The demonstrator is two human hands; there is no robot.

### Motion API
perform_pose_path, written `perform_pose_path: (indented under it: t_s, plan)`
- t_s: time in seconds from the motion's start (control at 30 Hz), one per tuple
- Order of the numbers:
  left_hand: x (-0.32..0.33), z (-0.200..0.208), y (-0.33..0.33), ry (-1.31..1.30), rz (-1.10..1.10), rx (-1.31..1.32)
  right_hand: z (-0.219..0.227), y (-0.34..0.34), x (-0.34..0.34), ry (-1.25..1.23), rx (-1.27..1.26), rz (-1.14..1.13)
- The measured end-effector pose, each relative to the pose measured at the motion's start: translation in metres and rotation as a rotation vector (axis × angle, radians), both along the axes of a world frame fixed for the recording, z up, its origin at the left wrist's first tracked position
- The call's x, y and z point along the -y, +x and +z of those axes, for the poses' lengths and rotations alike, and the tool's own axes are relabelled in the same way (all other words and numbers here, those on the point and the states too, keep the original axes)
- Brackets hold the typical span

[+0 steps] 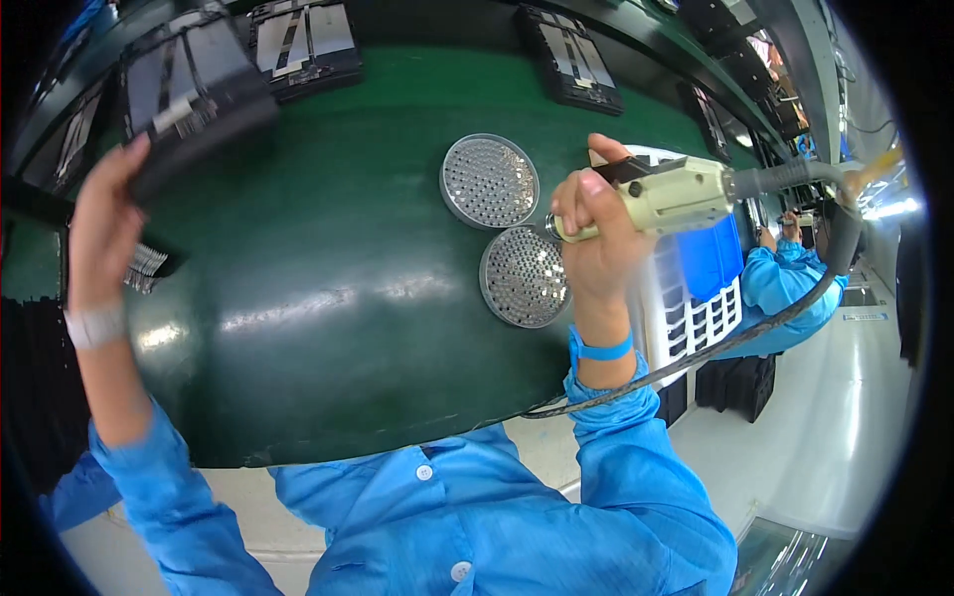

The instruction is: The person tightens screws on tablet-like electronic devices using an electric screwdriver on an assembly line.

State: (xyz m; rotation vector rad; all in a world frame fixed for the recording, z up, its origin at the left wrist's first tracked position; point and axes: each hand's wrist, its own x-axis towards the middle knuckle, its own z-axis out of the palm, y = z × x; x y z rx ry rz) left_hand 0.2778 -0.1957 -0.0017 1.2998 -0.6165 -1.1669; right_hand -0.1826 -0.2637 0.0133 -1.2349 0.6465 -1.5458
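Observation:
My right hand (601,223) is wrapped round a cream electric screwdriver (681,196), which lies sideways with its tip to the left. A grey cable runs from its back end. Just left of the tip are two round dishes of small screws, a farther dish (490,181) and a nearer dish (526,277). At the far left, my left hand (107,214) grips the near left corner of a black opened tablet (189,84), its silver battery panels showing. This tablet is blurred and tilted above the green mat; most of the fingers are hidden.
More opened tablets lie along the back: one (306,45) beside the held one, another (571,60) farther right. A white basket (704,323) with a blue piece (711,258) stands at right. Small metallic strips (144,266) lie at left. A co-worker's sleeve (795,293) shows beyond.

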Motion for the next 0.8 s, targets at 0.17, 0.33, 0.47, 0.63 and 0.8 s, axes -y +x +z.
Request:
perform_pose_path:
  t_s: [0.17,0.33,0.47,0.63,0.8]
  plan:
    - [-0.116,-0.014,-0.146,-0.028,0.100,-0.093,0.034,0.050,-0.025,-0.005,-0.217,0.069]
    - [-0.114,-0.011,-0.198,-0.054,0.082,-0.013,0.031,0.084,-0.051,0.149,-0.043,0.340]
    - [-0.122,0.000,-0.193,0.215,-0.112,1.048,0.007,0.100,-0.066,0.139,-0.046,0.436]
    - [-0.126,-0.004,-0.191,0.216,-0.122,1.075,-0.006,0.115,-0.076,0.130,-0.115,0.468]
    - [-0.126,-0.007,-0.191,0.199,-0.099,1.072,-0.009,0.118,-0.075,0.112,-0.143,0.473]
